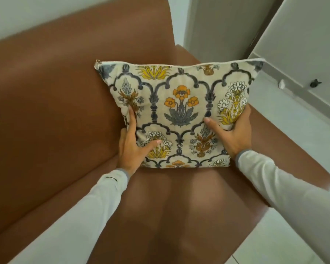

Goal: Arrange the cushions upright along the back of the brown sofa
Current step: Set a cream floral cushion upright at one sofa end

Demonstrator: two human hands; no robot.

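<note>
A cream cushion (pixel 181 111) printed with orange, yellow and grey flowers stands upright on the seat of the brown sofa (pixel 46 111), at the sofa's right end near the armrest. My left hand (pixel 133 143) grips its lower left edge, thumb on the front face. My right hand (pixel 231 130) holds its lower right side, thumb across the front and fingers wrapped behind. A zipper pull shows at the cushion's top left corner. Whether the cushion's back touches the sofa back is hidden.
The brown seat (pixel 179 206) stretches toward me in front of the cushion. The sofa's right armrest (pixel 286 149) runs under my right forearm. White floor tiles (pixel 297 119) and a pale wall with a doorway (pixel 227 29) lie to the right.
</note>
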